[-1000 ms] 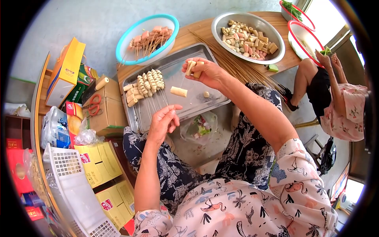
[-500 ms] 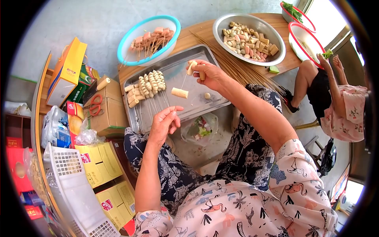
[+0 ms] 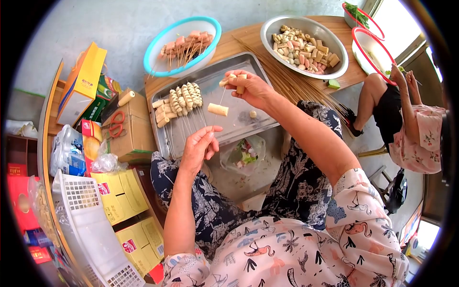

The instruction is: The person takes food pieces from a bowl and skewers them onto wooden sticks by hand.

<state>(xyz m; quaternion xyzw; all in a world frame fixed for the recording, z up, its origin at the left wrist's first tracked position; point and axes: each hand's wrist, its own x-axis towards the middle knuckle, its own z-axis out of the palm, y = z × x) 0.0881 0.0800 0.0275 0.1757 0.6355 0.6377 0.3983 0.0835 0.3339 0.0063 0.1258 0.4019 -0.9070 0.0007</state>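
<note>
My left hand [image 3: 200, 147] is closed in a pinch on the lower end of a thin skewer. A pale cylindrical food piece [image 3: 218, 109] sits on that skewer above it. My right hand [image 3: 251, 87] is closed round pale food pieces [image 3: 240, 83], one of them at the skewer's upper end. Below both hands lies a metal tray [image 3: 234, 125]. Finished-looking skewers with spiral pieces [image 3: 185, 98] rest on its left side, beside short pale cylinders [image 3: 163, 115]. One small round piece [image 3: 253, 114] lies on the tray to the right.
Behind the tray are a blue-rimmed basin [image 3: 148, 60] of pink skewers and a metal bowl [image 3: 340, 62] of mixed pieces. Bare sticks [image 3: 282, 79] lie between. Scissors [image 3: 116, 124] rest on a carton at left. Another person [image 3: 416, 119] sits at right, hands holding something green.
My right hand has shifted slightly with its pieces, and the piece at the skewer's tip has turned. My left hand has barely moved.
</note>
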